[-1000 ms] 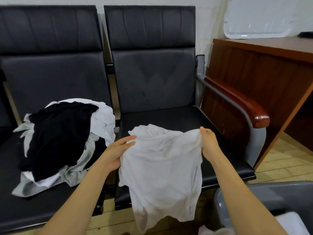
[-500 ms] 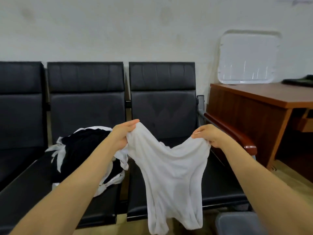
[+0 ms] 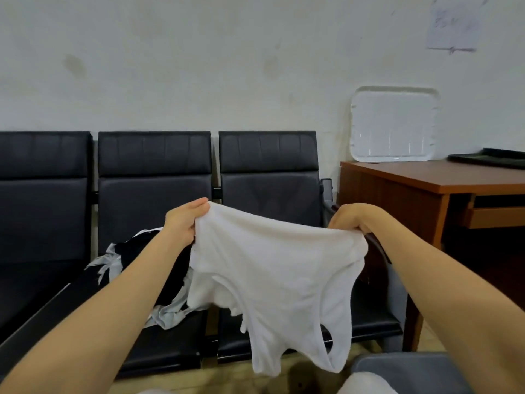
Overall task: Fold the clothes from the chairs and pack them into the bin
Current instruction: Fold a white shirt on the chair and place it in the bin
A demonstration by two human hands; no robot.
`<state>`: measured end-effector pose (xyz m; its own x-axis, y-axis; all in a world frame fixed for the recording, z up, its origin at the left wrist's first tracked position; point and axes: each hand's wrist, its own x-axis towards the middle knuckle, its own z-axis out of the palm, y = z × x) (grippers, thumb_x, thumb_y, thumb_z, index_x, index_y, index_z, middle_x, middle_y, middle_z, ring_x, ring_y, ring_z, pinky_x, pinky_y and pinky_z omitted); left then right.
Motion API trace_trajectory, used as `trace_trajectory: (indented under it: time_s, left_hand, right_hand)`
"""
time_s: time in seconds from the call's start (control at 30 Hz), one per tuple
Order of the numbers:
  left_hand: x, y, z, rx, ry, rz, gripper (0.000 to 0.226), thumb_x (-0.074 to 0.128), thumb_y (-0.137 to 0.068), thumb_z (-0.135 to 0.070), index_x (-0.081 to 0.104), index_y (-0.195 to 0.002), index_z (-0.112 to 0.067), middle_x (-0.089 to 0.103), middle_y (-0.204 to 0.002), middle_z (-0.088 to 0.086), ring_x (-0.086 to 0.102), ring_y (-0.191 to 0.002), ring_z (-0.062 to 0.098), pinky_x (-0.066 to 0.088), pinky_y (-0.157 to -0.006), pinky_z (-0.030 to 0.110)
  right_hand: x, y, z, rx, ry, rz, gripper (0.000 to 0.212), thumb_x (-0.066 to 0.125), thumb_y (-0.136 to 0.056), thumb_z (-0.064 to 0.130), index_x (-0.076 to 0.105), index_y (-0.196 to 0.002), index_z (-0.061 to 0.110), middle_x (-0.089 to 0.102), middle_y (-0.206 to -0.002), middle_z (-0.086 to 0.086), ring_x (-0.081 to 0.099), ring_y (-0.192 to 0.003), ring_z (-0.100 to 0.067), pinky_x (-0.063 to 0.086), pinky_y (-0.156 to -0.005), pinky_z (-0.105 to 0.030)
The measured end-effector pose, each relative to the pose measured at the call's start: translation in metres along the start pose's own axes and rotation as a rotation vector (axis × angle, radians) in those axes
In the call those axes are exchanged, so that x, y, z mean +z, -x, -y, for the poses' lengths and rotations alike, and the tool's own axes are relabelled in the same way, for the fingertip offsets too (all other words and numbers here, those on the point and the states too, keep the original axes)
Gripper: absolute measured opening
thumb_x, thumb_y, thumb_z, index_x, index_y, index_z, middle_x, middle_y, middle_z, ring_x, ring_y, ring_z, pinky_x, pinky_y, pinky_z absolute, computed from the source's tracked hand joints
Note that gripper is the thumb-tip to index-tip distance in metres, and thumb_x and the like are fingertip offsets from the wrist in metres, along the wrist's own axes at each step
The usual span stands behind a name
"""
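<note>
on the middle black padded chair [image 3: 154,194] lies a heap of black and pale grey clothes [image 3: 142,251]. our left hand [image 3: 181,220] pinches one top corner of the white cotton garment [image 3: 278,274], and our right hand [image 3: 349,218] grips the other. the garment hangs in the air before the chairs, its lower end just left of the grey plastic bin [image 3: 412,368].

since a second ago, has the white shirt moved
Yes. The white shirt went up: its top edge was level with the rightmost chair's seat, now level with its backrest, stretched between left hand and right hand.
</note>
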<state>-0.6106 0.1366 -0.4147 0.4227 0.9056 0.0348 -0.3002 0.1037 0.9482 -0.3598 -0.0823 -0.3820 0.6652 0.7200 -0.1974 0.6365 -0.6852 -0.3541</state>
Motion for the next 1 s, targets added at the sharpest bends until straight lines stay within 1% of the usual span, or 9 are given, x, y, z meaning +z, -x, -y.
trace_trajectory:
  time_s: [0.13, 0.23, 0.33, 0.53, 0.63, 0.73, 0.8, 0.9, 1.0]
  left_hand:
    - [0.001, 0.001, 0.004, -0.045, -0.041, 0.021, 0.033, 0.072, -0.082, -0.002, 0.067, -0.113, -0.010, 0.067, -0.099, 0.006, 0.064, -0.089, 0.020, 0.051, -0.076, 0.033]
    - [0.000, -0.002, 0.008, -0.061, -0.023, 0.021, 0.033, 0.070, -0.084, -0.002, 0.066, -0.115, -0.011, 0.066, -0.099, 0.006, 0.064, -0.089, 0.020, 0.051, -0.081, 0.034]
    - [-0.004, -0.010, 0.011, -0.056, -0.005, 0.037, 0.035, 0.064, -0.088, -0.001, 0.064, -0.122, -0.012, 0.064, -0.115, 0.009, 0.062, -0.100, 0.022, 0.050, -0.095, 0.035]
    - [-0.002, -0.017, 0.020, -0.105, -0.023, 0.088, 0.038, 0.054, -0.094, 0.001, 0.056, -0.132, -0.006, 0.058, -0.126, 0.013, 0.057, -0.109, 0.024, 0.045, -0.098, 0.034]
    - [0.000, -0.016, 0.024, -0.112, -0.060, 0.103, 0.035, 0.054, -0.095, -0.001, 0.057, -0.130, -0.004, 0.059, -0.123, 0.011, 0.057, -0.107, 0.024, 0.045, -0.093, 0.034]
    - [-0.001, -0.017, 0.023, -0.080, 0.066, 0.109, 0.032, 0.058, -0.094, -0.011, 0.061, -0.125, -0.005, 0.061, -0.122, 0.011, 0.058, -0.110, 0.025, 0.047, -0.094, 0.037]
    - [-0.002, -0.020, 0.025, -0.118, 0.182, 0.157, 0.029, 0.062, -0.092, -0.020, 0.065, -0.118, -0.007, 0.067, -0.113, 0.010, 0.063, -0.104, 0.026, 0.051, -0.087, 0.040]
    - [-0.006, -0.026, 0.034, -0.211, 0.010, 0.227, 0.026, 0.072, -0.081, -0.022, 0.067, -0.101, -0.006, 0.068, -0.093, 0.010, 0.064, -0.085, 0.024, 0.051, -0.077, 0.036]
    - [-0.007, -0.042, 0.041, -0.265, -0.190, 0.406, 0.010, 0.067, -0.086, -0.016, 0.065, -0.092, -0.009, 0.062, -0.087, 0.008, 0.061, -0.077, 0.019, 0.051, -0.072, 0.034]
  right_hand:
    - [0.001, -0.010, -0.004, -0.014, -0.817, -0.236, 0.037, 0.076, -0.078, 0.015, 0.067, -0.113, 0.008, 0.065, -0.116, -0.015, 0.061, -0.099, -0.025, 0.049, -0.098, -0.043]
    - [0.002, -0.015, -0.005, 0.043, -1.313, -0.246, 0.049, 0.083, -0.072, 0.023, 0.064, -0.117, 0.012, 0.063, -0.114, -0.011, 0.059, -0.103, -0.029, 0.048, -0.097, -0.044]
    - [0.008, -0.011, -0.010, 0.095, -1.295, -0.117, 0.037, 0.078, -0.078, 0.016, 0.064, -0.111, 0.007, 0.065, -0.104, -0.015, 0.063, -0.091, -0.029, 0.053, -0.084, -0.042]
    - [0.013, -0.012, -0.021, 0.178, -1.094, -0.135, 0.031, 0.065, -0.087, 0.006, 0.063, -0.118, 0.007, 0.059, -0.117, -0.017, 0.060, -0.101, -0.033, 0.051, -0.094, -0.046]
    - [0.017, -0.010, -0.017, 0.112, -1.054, -0.095, 0.027, 0.058, -0.092, 0.004, 0.065, -0.117, 0.008, 0.060, -0.116, -0.016, 0.061, -0.101, -0.032, 0.052, -0.092, -0.044]
    - [0.016, -0.017, -0.015, -0.033, -1.380, -0.140, 0.022, 0.056, -0.094, 0.007, 0.067, -0.112, 0.015, 0.062, -0.109, -0.012, 0.061, -0.095, -0.026, 0.053, -0.085, -0.039]
    - [0.018, -0.023, -0.013, -0.027, -1.413, -0.169, 0.019, 0.051, -0.097, 0.010, 0.064, -0.109, 0.018, 0.061, -0.102, -0.006, 0.058, -0.093, -0.022, 0.050, -0.090, -0.035]
    - [0.022, -0.025, -0.013, 0.151, -1.242, -0.059, 0.023, 0.060, -0.092, 0.011, 0.062, -0.115, 0.010, 0.062, -0.092, -0.010, 0.057, -0.085, -0.023, 0.049, -0.078, -0.032]
    - [0.022, -0.028, -0.012, 0.103, -1.307, 0.066, 0.024, 0.062, -0.090, 0.009, 0.064, -0.114, 0.011, 0.067, -0.094, -0.016, 0.062, -0.086, -0.029, 0.056, -0.068, -0.041]
